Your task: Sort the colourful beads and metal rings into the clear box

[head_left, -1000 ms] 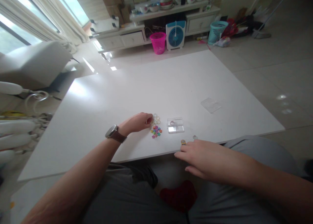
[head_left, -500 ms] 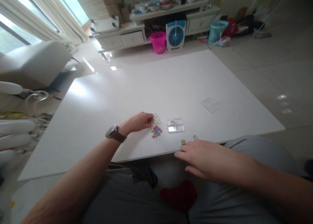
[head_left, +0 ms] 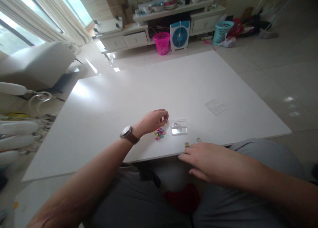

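Note:
My left hand, with a watch on its wrist, lies on the white table with its fingers curled over a cluster of small rings, which it hides. Just below it sits a pile of small coloured beads. To its right is a small clear plastic box with a ring inside. My right hand rests at the table's near edge, fingers stretched out flat, beside a small yellow bead and a clear ring.
A clear plastic lid lies further right on the table. Beyond the table stand a pink basket, a blue fan, a teal basket and a low white cabinet. A grey sofa is at the left.
My left hand has slid to the right, towards the clear box, and now covers the small rings. My right hand has stayed still.

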Demonstrator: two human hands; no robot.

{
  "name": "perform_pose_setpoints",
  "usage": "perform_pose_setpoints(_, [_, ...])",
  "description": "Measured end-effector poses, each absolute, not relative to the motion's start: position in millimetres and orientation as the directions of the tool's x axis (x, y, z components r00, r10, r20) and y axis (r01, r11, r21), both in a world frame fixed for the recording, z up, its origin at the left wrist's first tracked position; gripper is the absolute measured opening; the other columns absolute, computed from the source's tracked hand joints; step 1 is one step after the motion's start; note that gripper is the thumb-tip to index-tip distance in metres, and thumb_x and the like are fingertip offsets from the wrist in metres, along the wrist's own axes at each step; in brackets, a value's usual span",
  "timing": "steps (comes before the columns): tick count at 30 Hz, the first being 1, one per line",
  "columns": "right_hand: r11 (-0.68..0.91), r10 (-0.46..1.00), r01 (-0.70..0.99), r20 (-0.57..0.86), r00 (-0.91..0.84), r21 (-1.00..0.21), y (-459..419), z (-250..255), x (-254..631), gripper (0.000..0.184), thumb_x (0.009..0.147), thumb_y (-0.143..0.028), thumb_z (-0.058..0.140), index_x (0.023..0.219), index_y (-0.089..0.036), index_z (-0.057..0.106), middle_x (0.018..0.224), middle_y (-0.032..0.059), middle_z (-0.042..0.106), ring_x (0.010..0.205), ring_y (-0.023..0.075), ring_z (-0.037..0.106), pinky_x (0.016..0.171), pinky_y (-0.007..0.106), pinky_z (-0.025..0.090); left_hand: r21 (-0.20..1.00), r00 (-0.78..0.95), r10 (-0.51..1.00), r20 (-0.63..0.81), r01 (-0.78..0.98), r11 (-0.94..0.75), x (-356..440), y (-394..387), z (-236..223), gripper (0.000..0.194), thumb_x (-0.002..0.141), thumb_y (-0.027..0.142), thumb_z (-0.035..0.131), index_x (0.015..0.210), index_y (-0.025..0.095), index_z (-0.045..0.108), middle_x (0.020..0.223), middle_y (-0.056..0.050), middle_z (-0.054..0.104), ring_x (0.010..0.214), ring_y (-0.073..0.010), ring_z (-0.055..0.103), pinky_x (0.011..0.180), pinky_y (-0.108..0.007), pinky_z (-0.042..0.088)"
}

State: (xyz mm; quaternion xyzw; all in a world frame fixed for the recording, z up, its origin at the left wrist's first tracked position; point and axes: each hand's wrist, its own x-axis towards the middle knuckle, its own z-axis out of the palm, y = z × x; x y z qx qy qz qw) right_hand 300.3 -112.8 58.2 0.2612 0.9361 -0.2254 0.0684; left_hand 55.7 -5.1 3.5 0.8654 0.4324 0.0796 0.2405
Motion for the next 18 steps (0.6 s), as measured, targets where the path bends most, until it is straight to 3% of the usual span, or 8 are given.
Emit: perform_pose_setpoints(18, [0.757,0.460,0.523,-0.249,-0.852,-0.392,-113.7,65.1,300.6,0.019,0.085,-0.029,0.067,0.101,-0.020,0.065,0.094,0.0067,0.070,0.085,0.0233,0.066,0.073,0.033,0.046,0.335,0.676,0.729,-0.104,0.714,-0.614,88.4,1.1,-11.0,0.012,0.089,0.025,0.054,0.091,0.021,0.065,0.098,-0.003,0.065,0.072,-0.0139,0.057,0.063,-0.027,0.039])
